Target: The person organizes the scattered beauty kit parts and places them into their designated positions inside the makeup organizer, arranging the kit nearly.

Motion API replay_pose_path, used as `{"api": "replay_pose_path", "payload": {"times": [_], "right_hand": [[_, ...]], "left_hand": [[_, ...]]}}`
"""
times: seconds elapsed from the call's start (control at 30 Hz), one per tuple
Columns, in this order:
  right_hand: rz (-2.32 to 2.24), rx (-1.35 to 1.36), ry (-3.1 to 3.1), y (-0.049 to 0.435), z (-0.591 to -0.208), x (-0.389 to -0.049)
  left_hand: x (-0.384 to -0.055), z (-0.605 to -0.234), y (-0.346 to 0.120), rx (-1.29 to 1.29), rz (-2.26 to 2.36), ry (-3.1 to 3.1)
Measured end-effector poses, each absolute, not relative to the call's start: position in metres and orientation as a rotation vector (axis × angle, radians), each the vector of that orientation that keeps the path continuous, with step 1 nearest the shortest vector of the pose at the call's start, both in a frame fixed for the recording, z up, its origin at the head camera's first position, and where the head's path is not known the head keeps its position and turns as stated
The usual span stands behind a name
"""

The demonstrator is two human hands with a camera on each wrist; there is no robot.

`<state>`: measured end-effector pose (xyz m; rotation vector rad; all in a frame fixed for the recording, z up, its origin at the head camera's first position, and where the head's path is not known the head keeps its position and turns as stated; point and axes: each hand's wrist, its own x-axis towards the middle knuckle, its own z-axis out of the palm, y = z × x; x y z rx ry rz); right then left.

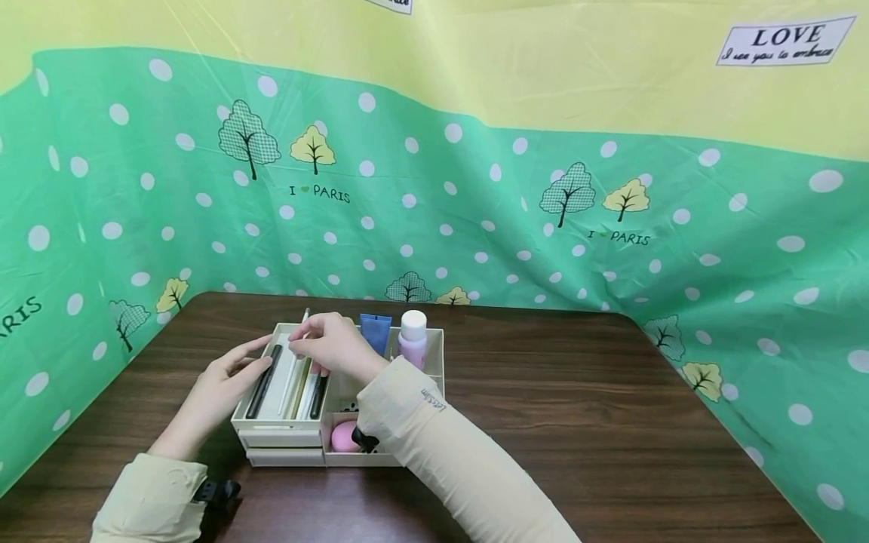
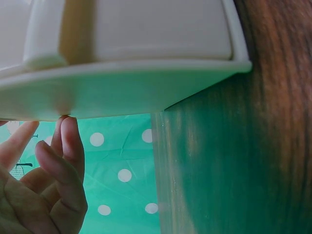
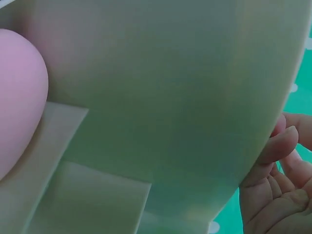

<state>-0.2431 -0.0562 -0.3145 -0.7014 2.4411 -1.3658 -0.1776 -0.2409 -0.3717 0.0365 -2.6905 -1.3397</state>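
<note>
A cream desktop organizer [image 1: 285, 424] stands on the table. My right hand [image 1: 339, 347] is over its left tray, thumb and fingers pinching a slim white pen-like stick [image 1: 288, 386] whose upper end pokes out above the hand. Beside it lie a black pen [image 1: 263, 385] along the left wall, a gold stick [image 1: 297, 392] and another black pen [image 1: 319, 396]. At the organizer's left wall rests my left hand [image 1: 220, 385], its fingertips touching the side and holding nothing. The left wrist view shows these fingers [image 2: 73, 141] against the wall.
The right compartments hold a blue tube [image 1: 376, 332], a lilac bottle with a white cap [image 1: 413, 339] and a pink rounded item [image 1: 345, 437]. Two shallow drawers [image 1: 285, 457] face front. Dark wooden table [image 1: 577, 407] extends rightward; a green patterned curtain [image 1: 475, 196] hangs behind.
</note>
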Motion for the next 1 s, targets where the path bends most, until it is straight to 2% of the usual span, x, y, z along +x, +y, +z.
{"api": "replay_pose_path", "payload": {"times": [0.6,1.0], "right_hand": [[-1.336,-0.711,2.458,-0.054,-0.318,-0.244],[-1.495,-0.784,2.362,-0.032,-0.307,-0.232]], "left_hand": [[-0.176,-0.371,-0.239,0.041,-1.360,-2.688],[-0.176,-0.371,-0.238,0.078,-1.347,-2.698]]}}
